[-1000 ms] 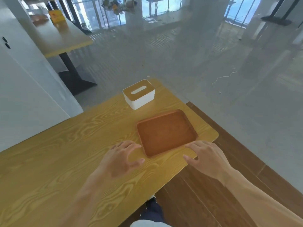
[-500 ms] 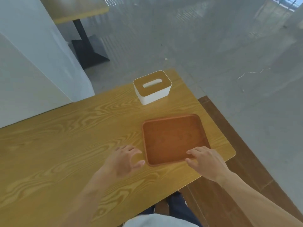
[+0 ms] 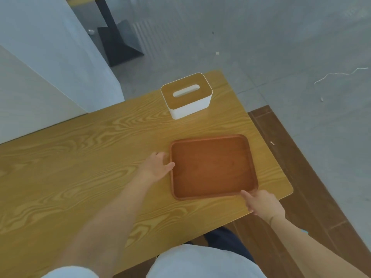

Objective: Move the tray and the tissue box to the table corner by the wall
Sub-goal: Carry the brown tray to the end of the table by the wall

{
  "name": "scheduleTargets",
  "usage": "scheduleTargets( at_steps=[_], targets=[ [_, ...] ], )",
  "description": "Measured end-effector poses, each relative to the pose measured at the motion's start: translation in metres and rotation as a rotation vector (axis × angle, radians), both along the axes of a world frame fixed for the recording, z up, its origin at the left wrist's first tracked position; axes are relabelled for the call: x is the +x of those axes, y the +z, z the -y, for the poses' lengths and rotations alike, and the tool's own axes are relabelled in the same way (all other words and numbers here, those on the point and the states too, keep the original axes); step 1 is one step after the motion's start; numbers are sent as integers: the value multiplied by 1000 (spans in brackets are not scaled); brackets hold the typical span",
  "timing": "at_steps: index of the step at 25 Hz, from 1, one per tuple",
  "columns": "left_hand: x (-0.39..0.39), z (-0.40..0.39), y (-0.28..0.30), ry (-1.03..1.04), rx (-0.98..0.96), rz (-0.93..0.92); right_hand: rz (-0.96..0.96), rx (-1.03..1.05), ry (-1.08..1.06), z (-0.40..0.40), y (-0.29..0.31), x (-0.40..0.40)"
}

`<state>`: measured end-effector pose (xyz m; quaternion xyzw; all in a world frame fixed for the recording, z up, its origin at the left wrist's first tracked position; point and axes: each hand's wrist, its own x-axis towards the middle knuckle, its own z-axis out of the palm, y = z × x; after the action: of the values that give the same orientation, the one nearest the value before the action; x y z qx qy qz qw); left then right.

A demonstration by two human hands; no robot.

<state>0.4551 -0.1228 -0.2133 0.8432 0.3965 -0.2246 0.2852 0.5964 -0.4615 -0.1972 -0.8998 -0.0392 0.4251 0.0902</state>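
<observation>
A brown wooden tray (image 3: 210, 169) lies flat on the yellow wood-grain table (image 3: 80, 167), close to its right end. Beyond it, near the far right corner, stands a white tissue box (image 3: 186, 95) with a wooden slotted lid. My left hand (image 3: 158, 165) holds the tray's left rim, thumb over the edge and fingers along the outside. My right hand (image 3: 263, 203) holds the near right corner, thumb on the rim, with its other fingers hidden.
A pale wall (image 3: 40, 57) runs along the table's far side at the left. The black base of another table (image 3: 116, 43) stands on the grey floor beyond. The table's right edge drops to a brown floor strip (image 3: 301, 177).
The view has tilted down and closer. My left hand moved forward to the tray's left rim, and my right hand slid to the near right corner. Tray and tissue box have not shifted.
</observation>
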Motion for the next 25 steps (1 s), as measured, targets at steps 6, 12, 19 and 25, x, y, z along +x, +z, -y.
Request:
scheduleTargets(
  at_steps=[6, 12, 19, 25],
  targets=[
    [25, 1, -22, 198, -89, 70, -152, 231, -650, 2, -15, -12],
    [24, 10, -28, 234, -79, 160, -156, 412, -949, -11, -27, -20],
    [17, 17, -30, 322, -149, 294, -84, 532, -1089, -22, -29, -19],
    [9, 31, -9, 458, -146, 442, -96, 671, -1036, -21, -9, 1]
  ],
)
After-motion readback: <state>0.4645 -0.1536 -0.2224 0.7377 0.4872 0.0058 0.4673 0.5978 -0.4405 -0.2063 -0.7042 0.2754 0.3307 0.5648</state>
